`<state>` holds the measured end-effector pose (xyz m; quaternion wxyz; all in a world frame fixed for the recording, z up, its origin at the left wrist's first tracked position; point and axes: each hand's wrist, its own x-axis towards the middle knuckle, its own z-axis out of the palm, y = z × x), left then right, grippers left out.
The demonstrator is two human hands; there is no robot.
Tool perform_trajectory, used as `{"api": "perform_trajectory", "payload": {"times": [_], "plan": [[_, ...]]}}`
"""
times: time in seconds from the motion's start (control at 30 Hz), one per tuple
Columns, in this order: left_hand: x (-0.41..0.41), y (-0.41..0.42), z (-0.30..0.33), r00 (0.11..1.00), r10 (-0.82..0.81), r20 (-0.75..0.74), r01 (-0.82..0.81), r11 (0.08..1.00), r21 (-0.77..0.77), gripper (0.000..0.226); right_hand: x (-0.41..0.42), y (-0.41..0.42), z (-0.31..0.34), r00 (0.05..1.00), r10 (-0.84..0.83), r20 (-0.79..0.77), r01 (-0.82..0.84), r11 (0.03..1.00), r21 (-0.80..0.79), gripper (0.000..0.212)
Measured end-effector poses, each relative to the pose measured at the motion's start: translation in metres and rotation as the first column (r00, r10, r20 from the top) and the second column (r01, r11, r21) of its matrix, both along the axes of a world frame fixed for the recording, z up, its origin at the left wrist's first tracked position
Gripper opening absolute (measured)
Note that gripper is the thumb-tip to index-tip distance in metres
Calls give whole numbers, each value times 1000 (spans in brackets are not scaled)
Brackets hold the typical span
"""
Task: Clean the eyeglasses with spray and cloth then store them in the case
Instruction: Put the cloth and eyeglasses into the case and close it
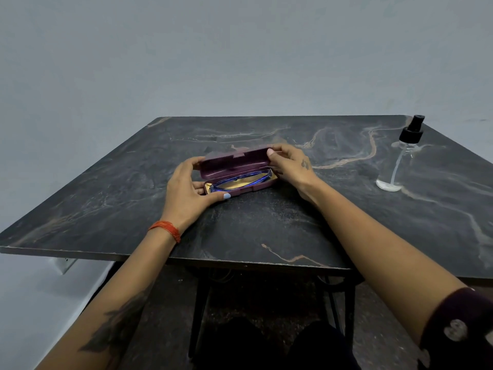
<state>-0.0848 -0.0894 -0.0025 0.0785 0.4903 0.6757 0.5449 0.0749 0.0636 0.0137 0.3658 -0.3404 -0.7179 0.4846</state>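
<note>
A maroon eyeglass case [234, 162] lies in the middle of the dark marble table [266, 225], its lid partly raised. Blue-framed eyeglasses [240, 181] lie folded inside it on a yellow cloth lining [237, 186]. My left hand [186, 190] grips the case's left end, thumb along the front edge of the base. My right hand [290, 164] holds the right end, with the thumb and fingers on the lid's corner. A clear spray bottle [400, 156] with a black pump top stands apart at the table's far right.
The table's near edge runs just below my forearms, with black metal legs [197, 311] under it. A grey wall [240, 62] stands directly behind the table. An orange thread band circles my left wrist [166, 229].
</note>
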Motion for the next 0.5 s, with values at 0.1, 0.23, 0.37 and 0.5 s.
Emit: {"api": "perform_trajectory", "payload": {"times": [0.1,0.23,0.37,0.5], "plan": [[2,-1,0,996,34,-88,-35,999,-16,60,6,-4,7,1000,17,-14,-18,997,-74,22],[0,-2,-2,989,40,-146,-45,998,-34,48,9,-8,9,998,46,37,-45,999,-10,31],[-1,-2,-2,985,43,-166,-50,998,-37,47,10,-7,7,996,46,79,-50,998,44,20],[0,-2,-1,986,48,-157,-54,998,-32,45,10,-7,5,991,33,126,-46,994,96,24]]}}
